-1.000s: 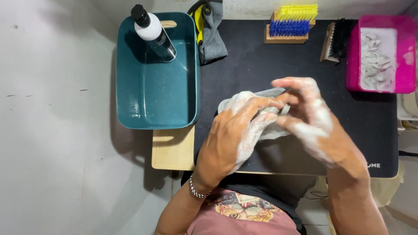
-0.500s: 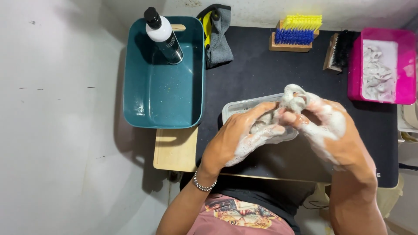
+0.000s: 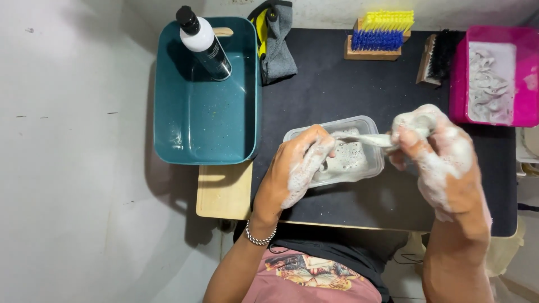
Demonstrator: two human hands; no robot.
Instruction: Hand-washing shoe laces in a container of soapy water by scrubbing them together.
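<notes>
Stretching a soapy grey cloth strip (image 3: 368, 139) over the clear plastic tub (image 3: 337, 150) mid-mat (image 3: 348, 95) — left hand (image 3: 295, 171) and right hand (image 3: 435, 151) each pinch an end. Likely soft, limp, slippery — best gripped at the ends, foam hides the fingertips.

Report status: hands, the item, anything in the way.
Left hand and right hand, both soapy, grip a wet pale strip between them. Strip over clear tub of suds. Nothing blocking.
</notes>
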